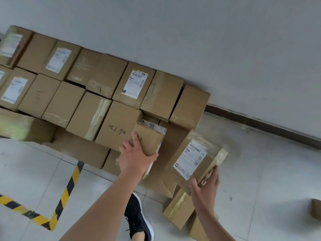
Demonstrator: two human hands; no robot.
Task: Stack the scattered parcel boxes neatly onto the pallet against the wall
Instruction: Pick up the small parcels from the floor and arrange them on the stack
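Rows of brown cardboard parcel boxes (97, 87) are stacked against the grey wall; the pallet beneath them is hidden. My left hand (134, 158) grips a small brown box (149, 140) by its near end, holding it at the stack's right front corner. A white label shows on that box's far end. My right hand (205, 190) holds a taped box with a white shipping label (194, 157), tilted, to the right of the stack.
Several more boxes (178, 207) lie on the tiled floor under my right hand, and one box edge (316, 211) shows at far right. Yellow-black hazard tape (69, 185) marks the floor at lower left. My black shoe (137, 220) stands near the stack.
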